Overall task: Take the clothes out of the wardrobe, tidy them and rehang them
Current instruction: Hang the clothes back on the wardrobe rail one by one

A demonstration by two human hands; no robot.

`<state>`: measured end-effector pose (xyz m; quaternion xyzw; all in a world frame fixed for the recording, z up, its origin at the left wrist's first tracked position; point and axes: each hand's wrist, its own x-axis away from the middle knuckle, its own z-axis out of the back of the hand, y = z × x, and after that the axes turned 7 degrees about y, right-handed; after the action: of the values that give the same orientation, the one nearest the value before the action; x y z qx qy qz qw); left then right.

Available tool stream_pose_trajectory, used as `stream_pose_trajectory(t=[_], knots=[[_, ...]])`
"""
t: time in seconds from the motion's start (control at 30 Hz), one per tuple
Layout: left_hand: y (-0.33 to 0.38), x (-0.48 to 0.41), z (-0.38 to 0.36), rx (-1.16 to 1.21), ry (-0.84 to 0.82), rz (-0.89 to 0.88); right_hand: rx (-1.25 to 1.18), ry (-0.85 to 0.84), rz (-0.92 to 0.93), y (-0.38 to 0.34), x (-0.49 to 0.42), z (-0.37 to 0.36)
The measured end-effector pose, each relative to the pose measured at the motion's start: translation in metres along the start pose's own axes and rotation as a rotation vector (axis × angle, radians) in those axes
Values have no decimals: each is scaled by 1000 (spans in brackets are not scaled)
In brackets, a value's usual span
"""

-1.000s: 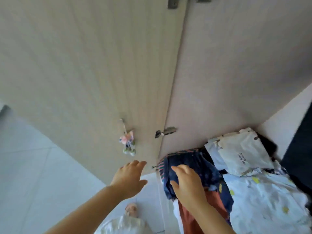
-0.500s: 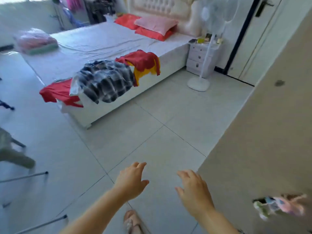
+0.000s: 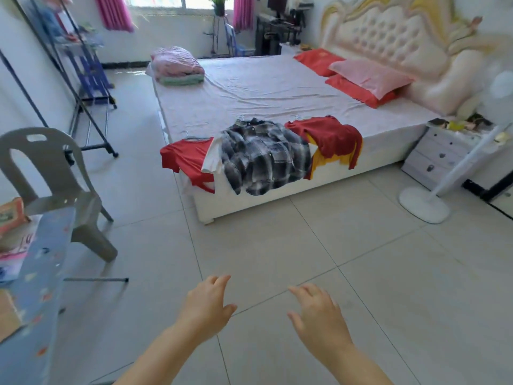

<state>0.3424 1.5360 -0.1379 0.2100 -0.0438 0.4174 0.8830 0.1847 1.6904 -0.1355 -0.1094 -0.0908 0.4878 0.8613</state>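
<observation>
Both hands are out in front of the person, over the tiled floor point(image 3: 277, 245) on the near side of the bed point(image 3: 263, 87) and well short of it. The left hand point(image 3: 206, 304) is empty, its fingers loosely spread and slightly bent, thumb out to the side. The right hand point(image 3: 319, 315) is likewise empty, with relaxed, parted fingers, palm down. The clothes lie in a row on the bed's near edge, draped partly over its side. A plaid shirt point(image 3: 263, 157) is in the middle. A red shirt point(image 3: 186, 159) is at the bed's foot corner, with a white garment point(image 3: 213, 159) between the two. A red top point(image 3: 330, 134) lies toward the headboard point(image 3: 388, 34), with a yellow garment point(image 3: 319, 162) hanging out from under it. A wire hanger point(image 3: 191, 137) shows at the red shirt's collar. At the bed's far foot corner sits a stack of folded blankets point(image 3: 177, 66), and pillows point(image 3: 369, 76) lie against the headboard. Beside the bed's head end stands a nightstand point(image 3: 438, 154) with a white fan point(image 3: 423, 204) in front of it. Off the bed's foot end are a grey chair point(image 3: 52, 173) and a metal rack point(image 3: 88, 87). Nearer the person stands a blue worktop point(image 3: 36, 301) carrying a box point(image 3: 11, 215).
</observation>
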Motion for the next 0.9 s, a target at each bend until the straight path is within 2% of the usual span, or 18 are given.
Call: stream_pose_trajectory(t=[0.47, 0.67, 0.9], knots=[[-41, -245, 82, 55, 117, 273, -7, -71, 269, -12, -338, 5], [-70, -336, 128, 47, 176, 364, 9, -122, 374, -48, -470, 10], [-137, -462, 167, 80, 191, 389, 43, -164, 413, -94, -615, -20]])
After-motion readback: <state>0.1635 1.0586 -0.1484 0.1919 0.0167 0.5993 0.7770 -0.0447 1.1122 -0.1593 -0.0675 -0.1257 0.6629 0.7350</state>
